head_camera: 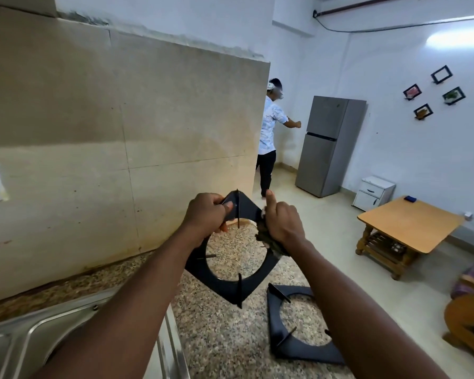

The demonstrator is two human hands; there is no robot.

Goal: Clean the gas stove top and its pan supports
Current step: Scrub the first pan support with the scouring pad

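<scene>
Entry: I see the left hand [205, 214] curled round the 12 o'clock corner of the pan support [220, 283], which is held tilted over the table [216, 340]. Right hand [283, 224] sits at its 2 o'clock edge, fingers clenching a dark rag [270, 243] against the frame, index finger straight up. Second pan support [307, 352] lies flat on the table, at 4 o'clock.

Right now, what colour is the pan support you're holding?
Black pan support, clearest in the head view.
</scene>
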